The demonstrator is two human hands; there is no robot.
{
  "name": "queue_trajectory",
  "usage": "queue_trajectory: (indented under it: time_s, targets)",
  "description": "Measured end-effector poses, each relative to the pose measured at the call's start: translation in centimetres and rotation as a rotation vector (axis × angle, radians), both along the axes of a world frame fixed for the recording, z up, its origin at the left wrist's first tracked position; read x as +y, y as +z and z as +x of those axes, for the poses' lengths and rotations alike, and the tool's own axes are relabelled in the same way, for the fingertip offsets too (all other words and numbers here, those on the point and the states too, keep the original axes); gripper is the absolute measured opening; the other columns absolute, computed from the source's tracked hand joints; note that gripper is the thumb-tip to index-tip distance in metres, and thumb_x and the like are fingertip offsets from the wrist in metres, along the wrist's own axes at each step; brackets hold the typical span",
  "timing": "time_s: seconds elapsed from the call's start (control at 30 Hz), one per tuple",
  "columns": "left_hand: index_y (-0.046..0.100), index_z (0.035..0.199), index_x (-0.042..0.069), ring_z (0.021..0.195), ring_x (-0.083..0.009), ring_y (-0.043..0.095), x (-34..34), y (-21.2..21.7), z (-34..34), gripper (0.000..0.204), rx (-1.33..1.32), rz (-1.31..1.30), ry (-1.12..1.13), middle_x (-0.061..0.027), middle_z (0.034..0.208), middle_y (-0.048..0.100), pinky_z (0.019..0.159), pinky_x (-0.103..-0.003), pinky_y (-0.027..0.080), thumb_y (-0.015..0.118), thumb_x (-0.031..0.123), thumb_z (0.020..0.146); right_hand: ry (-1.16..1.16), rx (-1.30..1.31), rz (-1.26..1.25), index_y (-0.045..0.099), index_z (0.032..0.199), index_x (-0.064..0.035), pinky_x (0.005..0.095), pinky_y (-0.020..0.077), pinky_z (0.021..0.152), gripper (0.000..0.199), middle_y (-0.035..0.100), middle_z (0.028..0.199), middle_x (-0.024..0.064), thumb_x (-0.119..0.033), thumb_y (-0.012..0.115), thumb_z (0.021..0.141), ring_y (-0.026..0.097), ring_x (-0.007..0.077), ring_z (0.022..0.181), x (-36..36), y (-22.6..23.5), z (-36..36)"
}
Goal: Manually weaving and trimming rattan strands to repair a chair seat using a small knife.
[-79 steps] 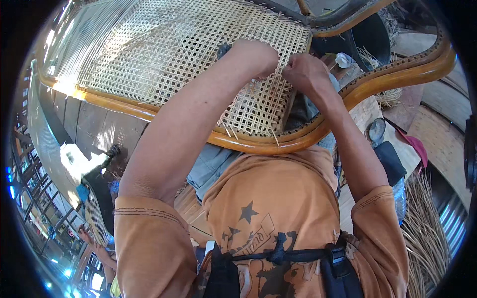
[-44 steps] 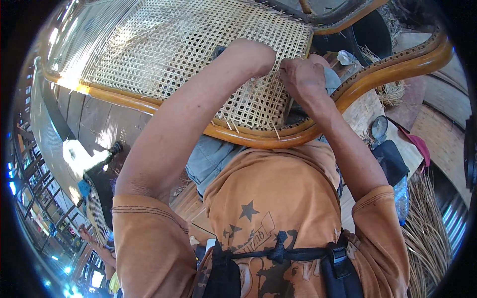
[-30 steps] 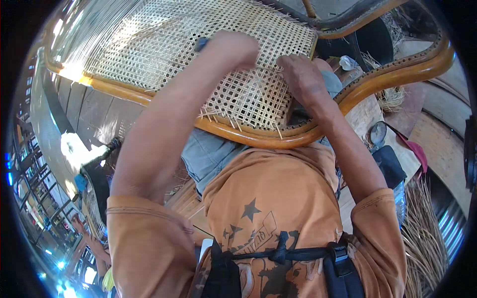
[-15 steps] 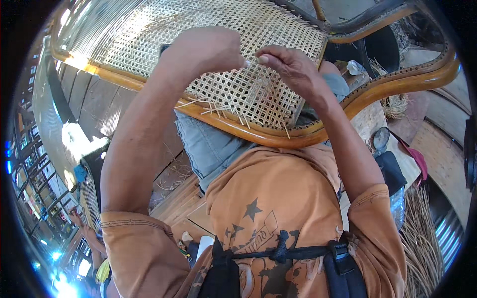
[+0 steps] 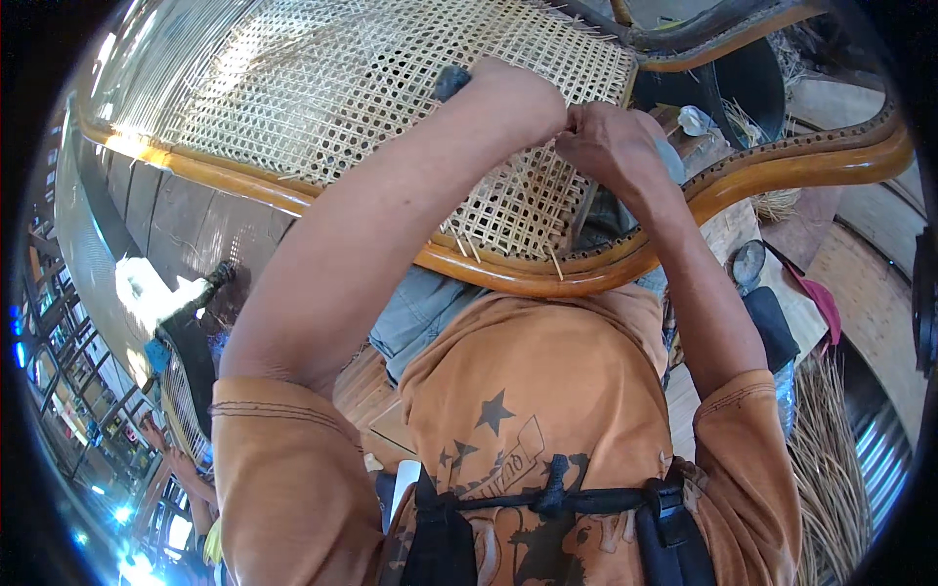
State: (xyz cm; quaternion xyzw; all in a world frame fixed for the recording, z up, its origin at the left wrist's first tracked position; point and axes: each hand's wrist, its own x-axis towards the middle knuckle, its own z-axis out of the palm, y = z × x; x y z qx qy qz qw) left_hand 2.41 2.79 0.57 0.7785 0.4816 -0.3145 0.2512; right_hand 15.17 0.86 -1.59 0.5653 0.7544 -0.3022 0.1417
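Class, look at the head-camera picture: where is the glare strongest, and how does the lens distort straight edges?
Head view: sunlight washes out the woven cane panel at upper left; the wooden frame bows into a curve toward the dark round rim; both hands, left hand and right hand, stay sharp and evenly lit.

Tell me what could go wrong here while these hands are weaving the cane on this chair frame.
1. Loose strand ends stick out by the wooden frame; they could poke a wrist or snap.
2. Both hands, the left hand and the right hand, pinch at one spot on the cane panel; a hard pull might break a strand or distort the open weave.
3. The frame rests on the lap, so it might slip.
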Motion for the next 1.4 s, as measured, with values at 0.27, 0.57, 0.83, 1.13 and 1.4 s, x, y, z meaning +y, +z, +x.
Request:
queue_trajectory:
  time_s: [0.27, 0.57, 0.83, 1.13, 1.4]
  targets:
    - [0.068, 0.102, 0.010, 0.097, -0.0239, 0.063, -1.5, -2.2, -1.1, 0.026, -0.123, 0.063, 0.042, -0.0072, 0.105, 0.066, 0.081, -0.038, 0.047, 0.055, 0.014, 0.080, 0.027, 0.042, 0.061, 0.068, 0.085, -0.0066, 0.0438, 0.0504, 0.074, 0.020, 0.065, 0.086, 0.0199, -0.020, 0.057, 0.075, 0.063, 0.0376, 0.084, -0.5, -2.9, 0.8]
    - [0.067, 0.098, 0.006, 0.090, -0.0279, 0.065, -2.2, -1.4, -1.7, 0.025, -0.126, 0.118, 0.131, -0.0135, 0.098, 0.066, 0.078, -0.039, 0.051, 0.056, 0.019, 0.079, 0.132, 0.070, 0.319, 0.062, 0.093, -0.0079, 0.0428, 0.0450, 0.081, 0.016, 0.064, 0.090, 0.0126, -0.018, 0.057, 0.082, 0.058, 0.0335, 0.090, -2.6, -3.4, -0.3]
    - [0.068, 0.104, 0.012, 0.096, -0.0245, 0.064, -1.9, 0.3, -4.2, 0.029, 0.047, 0.023, 0.234, -0.0074, 0.105, 0.066, 0.082, -0.040, 0.049, 0.053, 0.016, 0.079, 0.340, 0.288, 0.448, 0.060, 0.090, -0.0075, 0.0405, 0.0459, 0.078, 0.013, 0.060, 0.089, 0.0100, -0.015, 0.058, 0.080, 0.056, 0.0310, 0.090, -1.8, -4.6, 1.3]
    - [0.065, 0.083, 0.001, 0.074, -0.0310, 0.063, -6.2, -0.4, -10.4, 0.033, -0.162, 0.190, 0.469, -0.0165, 0.079, 0.065, 0.068, -0.043, 0.049, 0.053, 0.031, 0.080, 0.283, 0.176, 0.326, 0.059, 0.092, -0.0050, 0.0421, 0.0477, 0.074, 0.014, 0.061, 0.088, 0.0151, -0.015, 0.054, 0.083, 0.059, 0.0326, 0.088, 0.4, -2.9, 3.3]
    - [0.060, 0.082, -0.001, 0.060, -0.0212, 0.054, -8.4, -2.2, -7.2, 0.030, -0.744, 0.226, 0.951, -0.0104, 0.065, 0.055, 0.059, -0.035, 0.043, 0.054, 0.028, 0.082, 0.358, -0.128, 0.188, 0.059, 0.094, -0.0065, 0.0405, 0.0489, 0.074, 0.016, 0.065, 0.089, 0.0155, -0.016, 0.055, 0.081, 0.062, 0.0340, 0.089, 1.9, -0.9, 3.0]
